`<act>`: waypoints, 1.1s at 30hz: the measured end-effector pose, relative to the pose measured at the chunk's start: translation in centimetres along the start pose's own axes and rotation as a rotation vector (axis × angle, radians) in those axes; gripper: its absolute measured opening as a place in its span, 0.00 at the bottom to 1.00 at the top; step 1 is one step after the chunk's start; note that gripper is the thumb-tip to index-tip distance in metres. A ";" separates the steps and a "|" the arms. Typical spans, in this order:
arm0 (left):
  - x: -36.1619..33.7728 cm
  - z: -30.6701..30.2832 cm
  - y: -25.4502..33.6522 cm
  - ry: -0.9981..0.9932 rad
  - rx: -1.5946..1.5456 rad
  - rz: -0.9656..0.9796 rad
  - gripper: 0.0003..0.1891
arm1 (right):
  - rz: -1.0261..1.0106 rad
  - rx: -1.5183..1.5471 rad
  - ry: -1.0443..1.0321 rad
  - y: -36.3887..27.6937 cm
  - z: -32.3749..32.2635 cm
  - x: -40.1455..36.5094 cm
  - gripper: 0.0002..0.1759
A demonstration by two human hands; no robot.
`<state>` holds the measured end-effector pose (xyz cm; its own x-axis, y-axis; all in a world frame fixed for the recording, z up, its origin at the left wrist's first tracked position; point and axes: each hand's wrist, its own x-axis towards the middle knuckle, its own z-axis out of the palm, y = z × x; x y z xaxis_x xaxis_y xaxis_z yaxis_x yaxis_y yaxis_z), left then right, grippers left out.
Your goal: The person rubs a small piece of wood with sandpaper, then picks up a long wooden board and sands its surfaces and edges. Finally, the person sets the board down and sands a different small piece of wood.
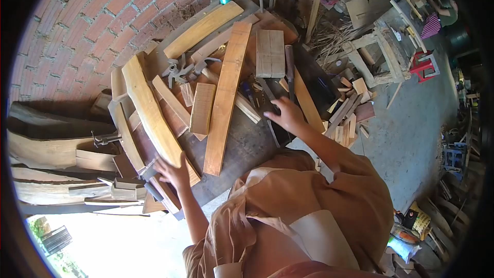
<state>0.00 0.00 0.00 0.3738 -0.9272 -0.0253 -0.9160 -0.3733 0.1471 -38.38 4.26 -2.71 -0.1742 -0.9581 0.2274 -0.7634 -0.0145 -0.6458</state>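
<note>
Two bare hands are in view above one dark, flat workbench (244, 146); the left hand (175, 174), fingers spread, is at the lower end of one long, curved, yellow-brown wooden board (153, 108) — contact cannot be confirmed; the right hand (288, 116) is open, fingers parted, near one long, dark-handled tool (289, 67), its lower end indistinct; one straight, reddish-brown wooden plank (229, 98) lies between the hands; overlapping timber offcuts (98, 190) at left prevent a count.

Brick wall (77, 31), spool wound with turquoise line (225, 0), red stool (421, 66) on grey floor (406, 134), blue crate (455, 154)
</note>
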 end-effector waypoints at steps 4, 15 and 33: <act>0.3 -0.2 7.8 -0.121 -0.199 0.280 0.51 | -0.003 -0.181 -0.132 -2.4 -1.4 -3.3 0.27; 1.0 3.9 12.1 -0.163 -0.313 0.188 0.51 | 0.110 -0.185 -0.407 -0.5 -0.2 -3.3 0.19; 0.1 2.3 10.0 -0.039 -0.785 0.125 0.39 | -0.516 0.220 -0.056 -6.3 0.9 13.7 0.12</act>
<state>-9.51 -3.87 -0.82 0.2563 -0.9666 0.0053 -0.5752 -0.1481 0.8045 -35.40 -8.99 3.86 0.2252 -0.8249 0.5186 -0.5920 -0.5385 -0.5996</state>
